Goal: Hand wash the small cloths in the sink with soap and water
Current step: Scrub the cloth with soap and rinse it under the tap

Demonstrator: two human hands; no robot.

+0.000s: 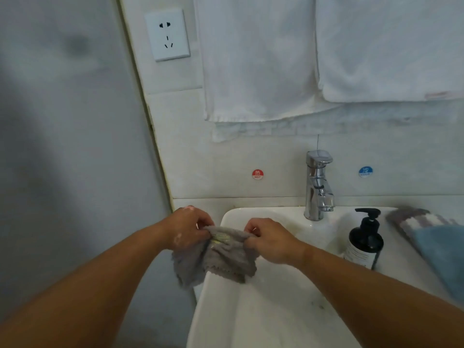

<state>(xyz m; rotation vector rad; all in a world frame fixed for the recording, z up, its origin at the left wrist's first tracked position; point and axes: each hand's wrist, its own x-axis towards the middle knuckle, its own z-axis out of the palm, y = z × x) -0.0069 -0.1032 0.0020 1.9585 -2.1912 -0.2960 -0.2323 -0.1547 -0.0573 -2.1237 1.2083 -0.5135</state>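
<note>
A small grey cloth (pixel 221 257) hangs over the left rim of the white sink (pixel 251 310), stretched between both hands. My left hand (pixel 187 228) pinches its upper left edge, with flecks of foam on the skin. My right hand (pixel 270 241) pinches the upper right edge. A pale yellowish smear sits on the cloth's top between the hands. A black pump soap bottle (pixel 365 241) stands on the sink's right ledge. The chrome tap (pixel 319 184) at the back shows no running water.
A blue cloth (pixel 444 257) and a grey-and-white cloth (pixel 414 218) lie on the right ledge. White towels (pixel 263 61) hang on the wall above. A wall socket (pixel 167 35) sits upper left, beside a grey door or panel (pixel 62 146).
</note>
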